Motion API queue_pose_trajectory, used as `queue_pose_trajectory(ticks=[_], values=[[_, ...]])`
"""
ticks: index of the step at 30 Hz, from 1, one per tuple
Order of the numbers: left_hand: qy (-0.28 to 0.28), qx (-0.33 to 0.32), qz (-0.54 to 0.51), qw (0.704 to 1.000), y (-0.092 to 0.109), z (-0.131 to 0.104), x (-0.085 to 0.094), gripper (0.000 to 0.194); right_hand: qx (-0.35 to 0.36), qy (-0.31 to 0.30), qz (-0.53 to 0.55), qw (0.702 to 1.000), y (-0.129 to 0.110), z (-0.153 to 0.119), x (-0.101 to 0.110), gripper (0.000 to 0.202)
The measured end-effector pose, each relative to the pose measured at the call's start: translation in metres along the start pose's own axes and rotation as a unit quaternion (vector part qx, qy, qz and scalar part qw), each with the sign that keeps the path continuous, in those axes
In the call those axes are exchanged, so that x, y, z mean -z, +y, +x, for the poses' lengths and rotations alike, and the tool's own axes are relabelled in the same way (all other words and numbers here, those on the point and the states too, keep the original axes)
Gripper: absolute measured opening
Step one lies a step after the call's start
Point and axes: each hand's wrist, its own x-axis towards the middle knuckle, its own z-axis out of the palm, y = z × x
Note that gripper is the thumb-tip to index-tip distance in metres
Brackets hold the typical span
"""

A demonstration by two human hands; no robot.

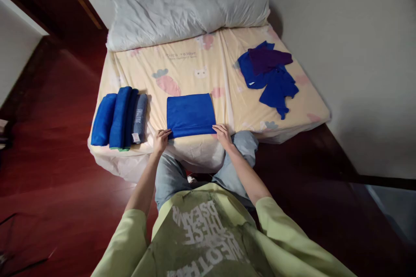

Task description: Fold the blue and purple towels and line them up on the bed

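Blue cloth [191, 110] lies flat near the middle of the bed's near edge, roughly square-cornered, a narrow band turned up along its near side. Left hand [160, 141] pinches the near left corner between thumb and fingers; right hand [222, 135] grasps the near right corner the same way. Stage, as judged from the layout: partway. Compact work sits at left, where two thick blue bundles [121, 117] stand side by side, a grey towel [139, 117] on their right with a pale tag at its near end (a sliver of green shows beneath one bundle). Loose work sits at far right: crumpled blue cloths [279, 88] with a purple cloth [269, 60] draped over them, none in any order; exact count in the heap cannot be told. The middle piece falls between those two states, spread and smooth, only its near band doubled. Pose: both forearms reach forward from the near side, elbows apart, hands almost level with each other, knuckles upward, fingers angled inward onto the fabric. Patterned sheet [136, 67] under everything; white quilt [191, 4] bunched across the far end, well apart from the hands.
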Motion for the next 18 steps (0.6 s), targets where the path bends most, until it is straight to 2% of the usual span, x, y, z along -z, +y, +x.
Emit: queue_pose_trajectory(ticks=[4,9,12,18], values=[[0.016,-0.016,-0.023,0.999,0.0,-0.008,-0.002,0.04,0.026,0.001,-0.001,1.0,-0.002,0.0,-0.002,0.042],[0.004,-0.008,-0.005,1.0,0.005,-0.012,-0.001,0.043,0.021,0.032,-0.013,0.999,-0.011,0.0,0.0,0.04],[0.002,-0.009,-0.002,1.0,0.006,-0.01,-0.001,0.047,0.032,0.019,-0.029,0.999,-0.016,0.0,0.002,0.042],[0.029,0.026,-0.006,0.999,0.006,-0.008,-0.007,0.045,0.016,0.035,-0.042,0.998,-0.017,0.001,-0.002,0.043]])
